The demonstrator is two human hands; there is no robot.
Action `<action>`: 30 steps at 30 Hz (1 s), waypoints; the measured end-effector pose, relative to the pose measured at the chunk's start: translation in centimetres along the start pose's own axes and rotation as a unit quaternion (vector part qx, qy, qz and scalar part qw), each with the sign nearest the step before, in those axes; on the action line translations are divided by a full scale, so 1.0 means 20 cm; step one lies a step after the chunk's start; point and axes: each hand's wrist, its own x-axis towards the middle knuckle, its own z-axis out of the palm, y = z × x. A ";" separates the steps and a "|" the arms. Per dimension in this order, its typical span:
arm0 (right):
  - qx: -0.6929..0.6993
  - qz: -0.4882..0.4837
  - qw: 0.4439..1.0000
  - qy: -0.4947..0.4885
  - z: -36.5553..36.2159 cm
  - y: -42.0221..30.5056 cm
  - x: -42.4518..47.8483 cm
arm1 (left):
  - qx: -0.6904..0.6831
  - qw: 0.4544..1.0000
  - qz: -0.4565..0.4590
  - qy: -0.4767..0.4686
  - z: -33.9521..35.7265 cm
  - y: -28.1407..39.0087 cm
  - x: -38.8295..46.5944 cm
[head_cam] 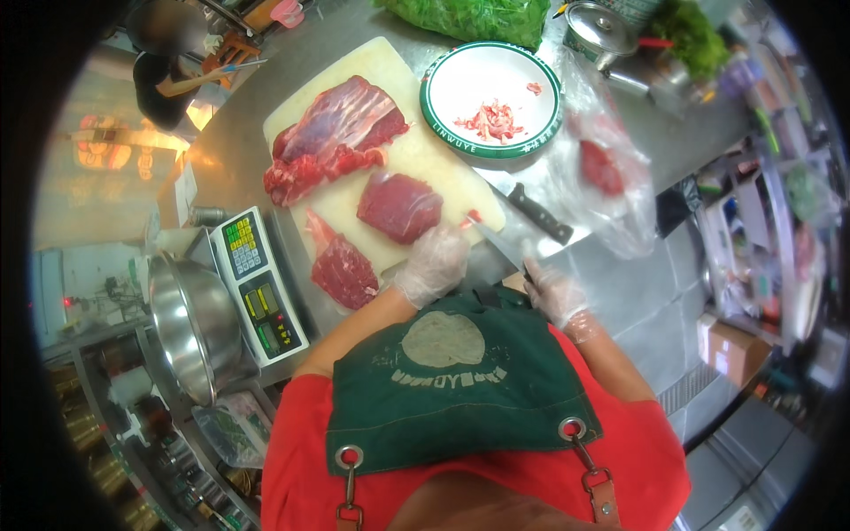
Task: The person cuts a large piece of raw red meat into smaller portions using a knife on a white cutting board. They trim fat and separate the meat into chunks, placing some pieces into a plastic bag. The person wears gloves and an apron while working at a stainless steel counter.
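Observation:
My left hand point(435, 264), in a clear plastic glove, rests at the near edge of a white cutting board point(458, 179), against or just beside a trimmed piece of raw red meat point(400, 207). Its fingertips are partly hidden. My right hand point(552, 287), gloved too, grips a knife point(501, 245) whose blade points up and left over the board's near right corner, by a small meat scrap point(473, 216). A larger slab of raw meat point(345, 129) lies at the board's far left. Another piece with a pale end point(343, 271) lies at the near left.
A green-rimmed plate point(491, 99) holds trimmings. A black-handled knife point(541, 214) lies right of the board, beside a plastic bag with meat point(601, 166). A digital scale point(260, 289) and steel bowl point(192, 328) stand left. Bagged greens point(471, 20) lie behind. Another person point(163, 86) is at far left.

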 end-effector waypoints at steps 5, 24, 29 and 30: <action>-0.014 0.036 0.998 -0.057 -0.03 -0.09 0.12 | 0.005 1.000 0.005 0.005 0.01 0.01 0.00; 0.014 0.001 1.000 0.022 -0.03 0.00 0.30 | -0.036 0.974 -0.214 -0.065 -0.05 0.06 0.06; 0.013 -0.053 0.995 0.088 0.06 0.07 0.29 | 0.035 0.933 -0.309 -0.184 0.05 0.02 0.26; 0.015 -0.057 0.994 0.093 0.06 0.07 0.28 | 0.049 0.938 -0.287 -0.187 0.07 0.00 0.28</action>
